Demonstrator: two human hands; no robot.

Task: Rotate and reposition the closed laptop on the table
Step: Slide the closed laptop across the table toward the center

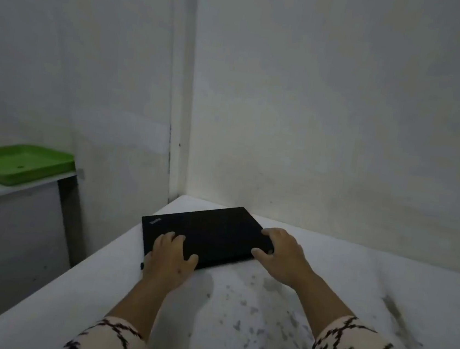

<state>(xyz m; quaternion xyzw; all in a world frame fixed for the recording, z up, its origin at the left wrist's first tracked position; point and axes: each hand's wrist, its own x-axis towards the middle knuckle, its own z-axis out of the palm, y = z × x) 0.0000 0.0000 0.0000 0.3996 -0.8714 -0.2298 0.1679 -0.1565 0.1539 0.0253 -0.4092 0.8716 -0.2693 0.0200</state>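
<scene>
A closed black laptop (pixel 211 229) lies flat on the white table (pixel 340 278), near the table's far left corner by the walls, turned at an angle. My left hand (pixel 169 259) rests on its near left corner, fingers spread over the lid and thumb at the front edge. My right hand (pixel 283 252) grips the laptop's right corner, fingers over the top and thumb against the near side. Both forearms wear a patterned cream and black sleeve.
The table's left edge (pixel 74 271) runs diagonally close to the laptop. Dark stains (pixel 258 315) speckle the tabletop near me. A green tray (pixel 20 163) sits on a lower grey counter at the left. Two white walls meet right behind the laptop.
</scene>
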